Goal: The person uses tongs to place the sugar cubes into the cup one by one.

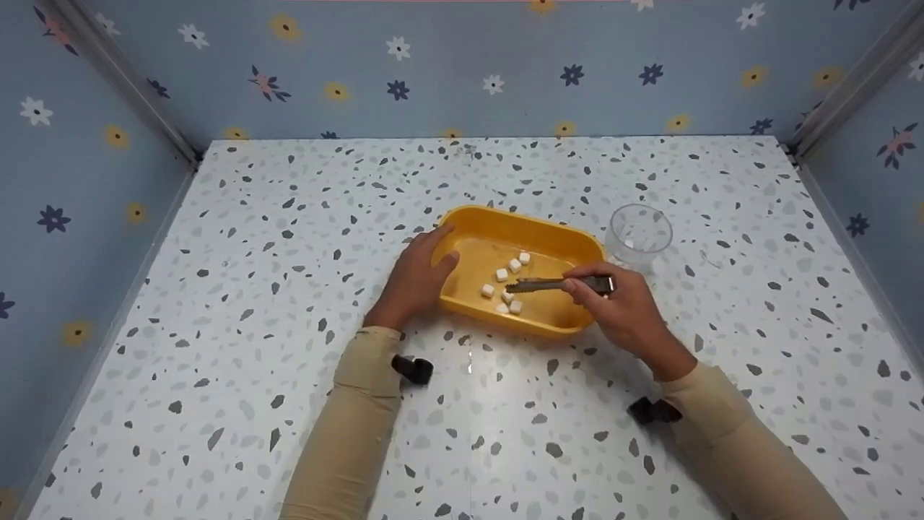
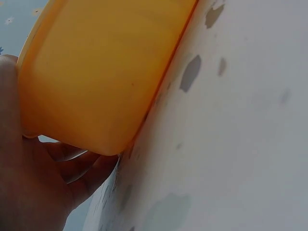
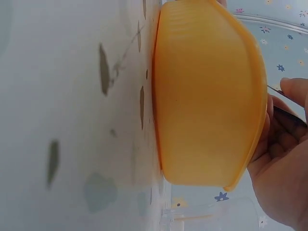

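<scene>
A shallow yellow plastic tub (image 1: 548,227) stands on the table, with several small white cubes (image 1: 502,275) lying on its floor. My left hand (image 1: 417,278) grips the tub's left end; in the left wrist view the thumb lies over the rim and the fingers spread along the outer wall. Metal tongs (image 1: 538,284) are held in my right hand (image 1: 626,307) over the tub's right side. Their tips are down among the cubes; whether they pinch one I cannot tell. Just beyond the right hand is a clear cup (image 1: 640,230) with at least one white cube inside.
The speckled white tabletop (image 1: 289,238) spreads around the tub. Blue flowered panels (image 1: 462,72) rise at the back and on both sides. A black strap with a small camera sits on each sleeved wrist.
</scene>
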The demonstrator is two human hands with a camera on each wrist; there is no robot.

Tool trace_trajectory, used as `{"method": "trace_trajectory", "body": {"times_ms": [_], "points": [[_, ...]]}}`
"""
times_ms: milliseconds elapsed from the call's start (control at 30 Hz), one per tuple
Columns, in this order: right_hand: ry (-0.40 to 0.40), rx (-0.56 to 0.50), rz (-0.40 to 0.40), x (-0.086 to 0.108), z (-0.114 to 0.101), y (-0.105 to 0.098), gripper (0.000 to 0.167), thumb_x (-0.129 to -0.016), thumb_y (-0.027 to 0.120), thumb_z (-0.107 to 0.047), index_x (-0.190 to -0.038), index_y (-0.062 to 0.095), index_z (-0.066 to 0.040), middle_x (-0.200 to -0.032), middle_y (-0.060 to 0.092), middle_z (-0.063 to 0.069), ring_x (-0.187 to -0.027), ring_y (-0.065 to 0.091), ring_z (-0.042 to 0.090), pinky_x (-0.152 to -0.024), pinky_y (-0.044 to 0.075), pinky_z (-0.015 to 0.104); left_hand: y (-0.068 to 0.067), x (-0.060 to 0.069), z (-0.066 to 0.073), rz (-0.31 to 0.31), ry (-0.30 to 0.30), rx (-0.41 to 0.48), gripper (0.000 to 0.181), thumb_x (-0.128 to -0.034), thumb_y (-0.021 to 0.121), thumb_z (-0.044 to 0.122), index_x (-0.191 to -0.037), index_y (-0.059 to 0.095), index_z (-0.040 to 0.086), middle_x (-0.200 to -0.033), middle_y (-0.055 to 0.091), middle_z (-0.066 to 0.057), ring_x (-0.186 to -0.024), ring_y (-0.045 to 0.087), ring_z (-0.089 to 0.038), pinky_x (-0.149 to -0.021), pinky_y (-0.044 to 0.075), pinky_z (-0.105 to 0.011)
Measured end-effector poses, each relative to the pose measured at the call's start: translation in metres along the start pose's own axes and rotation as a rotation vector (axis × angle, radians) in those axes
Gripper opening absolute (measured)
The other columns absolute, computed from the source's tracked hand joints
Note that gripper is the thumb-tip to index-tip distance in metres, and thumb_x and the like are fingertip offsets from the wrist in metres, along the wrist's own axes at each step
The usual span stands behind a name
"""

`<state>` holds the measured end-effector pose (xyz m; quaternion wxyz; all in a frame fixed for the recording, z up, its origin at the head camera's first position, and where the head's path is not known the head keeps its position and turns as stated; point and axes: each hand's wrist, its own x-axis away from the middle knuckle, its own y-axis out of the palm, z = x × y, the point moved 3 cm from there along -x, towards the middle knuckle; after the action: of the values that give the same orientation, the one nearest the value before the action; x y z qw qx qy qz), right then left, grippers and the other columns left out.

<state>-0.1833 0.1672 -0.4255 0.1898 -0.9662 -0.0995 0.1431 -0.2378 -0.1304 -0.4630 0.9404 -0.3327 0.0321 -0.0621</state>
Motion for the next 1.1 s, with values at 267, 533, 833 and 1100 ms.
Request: {"method": "trace_trajectory", "body": {"times_ms": [267, 533, 833, 1100], "points": [[-0.066, 0.026, -0.008, -0.0004, 0.0002, 0.0017, 0.015, -0.093, 0.072, -0.013, -0.105, 0.075, -0.004, -0.085, 0.069, 0.002, -0.070, 0.057, 0.018, -0.060, 0.049, 0.022, -0.0011, 0.0007, -0.0018, 0.002, -0.004, 0.009, 0.055, -0.1010, 0.051, 0.033, -0.153, 0.043, 0.020, -0.150, 0.046, -0.006, -0.137, 0.043, -0.023, -0.116, 0.029, -0.039], [-0.102, 0.109, -0.021, -0.0009, 0.0002, 0.0040, 0.013, -0.092, 0.074, -0.018, -0.102, 0.078, -0.010, -0.083, 0.068, -0.004, -0.068, 0.054, 0.021, -0.058, 0.044, 0.022, -0.0010, 0.0006, -0.0019, -0.010, -0.025, 0.010, 0.055, -0.1011, 0.049, 0.035, -0.154, 0.041, 0.022, -0.149, 0.046, -0.006, -0.136, 0.043, -0.024, -0.116, 0.029, -0.041], [-0.102, 0.191, -0.072, 0.0005, -0.0035, 0.0077, 0.016, -0.092, 0.074, -0.025, -0.102, 0.079, -0.014, -0.086, 0.069, -0.007, -0.066, 0.054, 0.017, -0.055, 0.042, 0.024, -0.0002, 0.0003, -0.0012, -0.005, -0.014, 0.018, 0.055, -0.1012, 0.050, 0.033, -0.154, 0.042, 0.021, -0.149, 0.046, -0.007, -0.137, 0.043, -0.023, -0.116, 0.029, -0.040], [-0.165, 0.246, -0.091, 0.0018, -0.0042, 0.0089, 0.019, -0.091, 0.076, -0.026, -0.103, 0.079, -0.012, -0.083, 0.069, -0.010, -0.062, 0.052, 0.012, -0.051, 0.041, 0.024, 0.0013, -0.0002, -0.0031, -0.002, -0.008, 0.018, 0.055, -0.1011, 0.050, 0.033, -0.154, 0.042, 0.021, -0.149, 0.047, -0.007, -0.136, 0.044, -0.024, -0.115, 0.030, -0.041]]}}
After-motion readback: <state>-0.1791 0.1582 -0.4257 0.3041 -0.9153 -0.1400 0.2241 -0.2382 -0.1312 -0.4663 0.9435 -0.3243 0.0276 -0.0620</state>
